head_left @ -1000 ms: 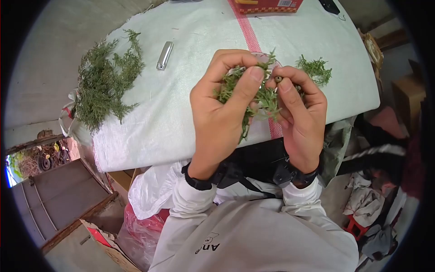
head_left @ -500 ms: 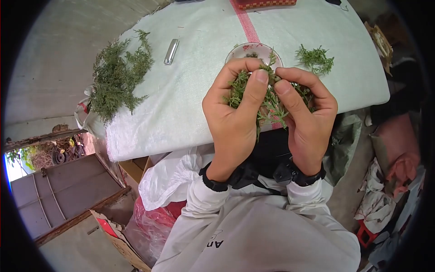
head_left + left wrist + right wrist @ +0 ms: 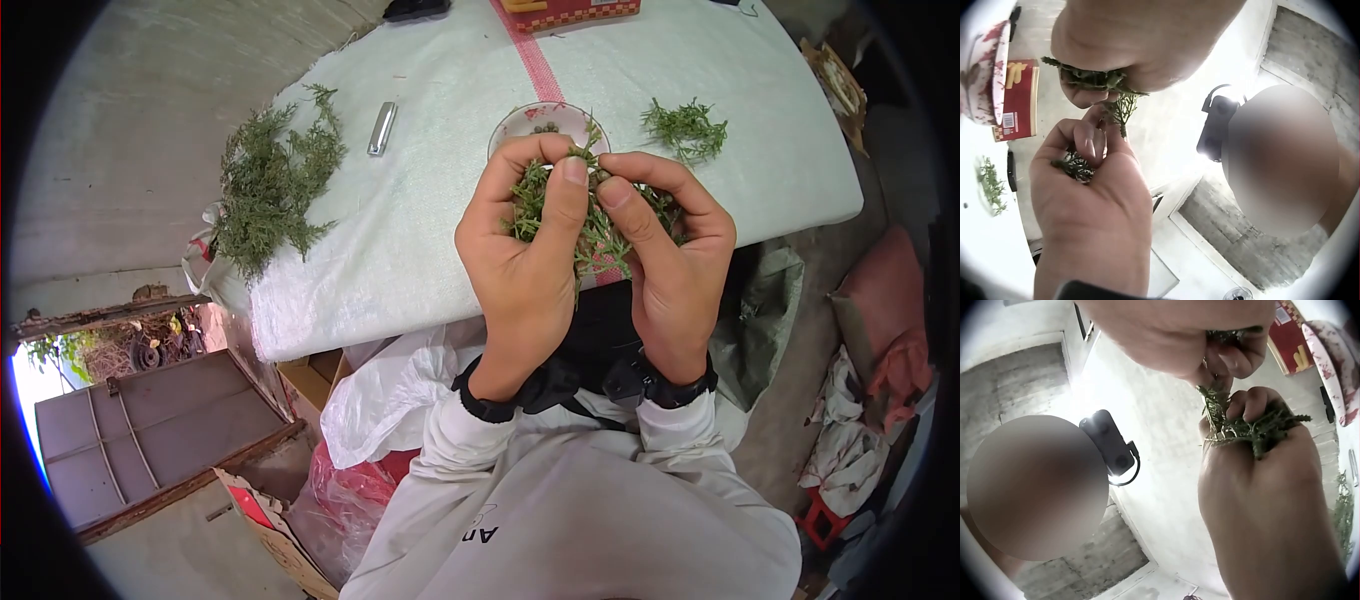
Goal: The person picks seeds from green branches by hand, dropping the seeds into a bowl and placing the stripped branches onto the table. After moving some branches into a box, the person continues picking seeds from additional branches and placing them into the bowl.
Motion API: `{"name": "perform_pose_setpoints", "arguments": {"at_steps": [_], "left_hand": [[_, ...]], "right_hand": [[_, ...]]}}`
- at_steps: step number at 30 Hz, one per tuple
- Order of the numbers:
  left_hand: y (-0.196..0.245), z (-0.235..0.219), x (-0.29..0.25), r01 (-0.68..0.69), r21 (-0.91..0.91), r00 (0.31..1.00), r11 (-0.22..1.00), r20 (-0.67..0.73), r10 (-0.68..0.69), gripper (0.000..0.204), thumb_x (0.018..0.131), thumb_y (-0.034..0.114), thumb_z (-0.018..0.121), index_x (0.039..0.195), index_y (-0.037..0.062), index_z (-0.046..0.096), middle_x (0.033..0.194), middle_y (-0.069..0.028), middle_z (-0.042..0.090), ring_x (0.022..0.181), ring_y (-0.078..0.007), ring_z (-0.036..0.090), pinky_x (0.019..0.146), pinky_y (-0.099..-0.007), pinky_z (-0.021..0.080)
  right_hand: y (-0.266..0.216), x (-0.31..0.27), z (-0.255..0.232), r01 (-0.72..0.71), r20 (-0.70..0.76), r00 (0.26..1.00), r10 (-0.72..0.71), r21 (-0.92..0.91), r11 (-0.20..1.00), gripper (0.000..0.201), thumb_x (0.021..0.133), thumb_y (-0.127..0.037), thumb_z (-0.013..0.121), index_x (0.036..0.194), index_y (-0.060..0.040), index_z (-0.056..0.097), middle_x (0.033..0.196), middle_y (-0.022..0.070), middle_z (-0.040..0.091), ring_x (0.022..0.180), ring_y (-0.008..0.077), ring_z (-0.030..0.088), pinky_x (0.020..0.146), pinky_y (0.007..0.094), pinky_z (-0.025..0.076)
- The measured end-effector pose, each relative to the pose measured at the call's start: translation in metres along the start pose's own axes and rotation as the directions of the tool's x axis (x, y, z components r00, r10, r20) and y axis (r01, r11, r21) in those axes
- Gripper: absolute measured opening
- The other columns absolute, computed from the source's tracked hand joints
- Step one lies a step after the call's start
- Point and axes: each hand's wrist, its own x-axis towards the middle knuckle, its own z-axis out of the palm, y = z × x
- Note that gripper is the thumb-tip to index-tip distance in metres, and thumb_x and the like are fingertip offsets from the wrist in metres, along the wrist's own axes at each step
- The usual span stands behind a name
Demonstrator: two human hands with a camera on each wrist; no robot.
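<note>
White sheet [image 3: 430,230] below, bowl [image 3: 518,124] just beyond; my left hand [image 3: 525,265] curls round green sprigs [image 3: 528,195], right hand [image 3: 683,275] closed, pinching near a small cone [image 3: 603,176]. Picking, I'd judge; next wants a gentle tug.

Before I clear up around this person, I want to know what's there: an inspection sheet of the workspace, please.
Surface: pale woven sheet with a pink stripe.
Job's things: sprigs in both hands; bowl partly hidden behind them, small round pieces inside; large green pile to the left, small green bunch to the right.
Clutter: silver object, red box and dark object near the far edge.
Hands: left hand and right hand close together, both with a grip on greenery.
Cables: short looped cable on the head-worn camera.
Surroundings: white plastic bag, open cardboard box, red plastic item below.
</note>
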Motion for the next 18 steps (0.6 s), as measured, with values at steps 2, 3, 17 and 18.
{"name": "perform_pose_setpoints", "arguments": {"at_steps": [2, 3, 17, 18], "left_hand": [[0.0004, 0.0009, -0.0002, -0.002, -0.001, 1.000, 1.000, -0.003, 0.002, 0.015, 0.094, 0.007, 0.062, 0.106, -0.0008, 0.059, 0.094, 0.0006, 0.060, 0.080, -0.0028, 0.052, 0.068, -0.0178, 0.043], [0.0008, 0.0012, 0.0000, -0.003, -0.002, 1.000, 1.000, -0.004, 0.003, 0.014, 0.094, 0.007, 0.062, 0.106, -0.0009, 0.059, 0.094, 0.0006, 0.060, 0.080, -0.0027, 0.052, 0.068, -0.0177, 0.043], [-0.0030, -0.0033, -0.0029, -0.006, 0.061, 1.000, 0.998, -0.008, 0.006, 0.014, 0.094, 0.007, 0.062, 0.105, -0.0007, 0.059, 0.092, 0.0010, 0.060, 0.079, -0.0026, 0.052, 0.068, -0.0181, 0.043], [-0.0037, -0.0035, -0.0023, 0.003, 0.044, 1.000, 0.999, -0.019, -0.002, 0.014, 0.094, 0.008, 0.062, 0.105, -0.0007, 0.059, 0.092, 0.0009, 0.060, 0.080, -0.0028, 0.052, 0.068, -0.0182, 0.043]], "right_hand": [[-0.0010, -0.0014, 0.0014, -0.016, -0.006, 1.000, 0.016, 0.020, 1.000, 0.016, 0.085, -0.001, 0.072, 0.101, 0.0025, 0.070, 0.080, -0.0023, 0.065, 0.065, -0.0009, 0.049, 0.054, 0.0150, 0.035], [-0.0015, -0.0022, 0.0027, -0.031, -0.012, 0.999, 0.031, 0.039, 0.999, 0.017, 0.085, -0.001, 0.072, 0.101, 0.0025, 0.070, 0.079, -0.0031, 0.064, 0.063, -0.0015, 0.047, 0.053, 0.0150, 0.032], [0.0056, -0.0049, 0.0057, 0.083, -0.023, 0.996, -0.082, 0.014, 0.996, 0.016, 0.086, -0.001, 0.071, 0.102, 0.0041, 0.069, 0.093, 0.0048, 0.070, 0.083, 0.0070, 0.062, 0.075, 0.0194, 0.049], [0.0049, -0.0057, 0.0071, 0.058, -0.036, 0.998, -0.058, 0.009, 0.998, 0.016, 0.086, -0.001, 0.071, 0.102, 0.0041, 0.069, 0.093, 0.0047, 0.070, 0.082, 0.0066, 0.062, 0.074, 0.0191, 0.049]]}}
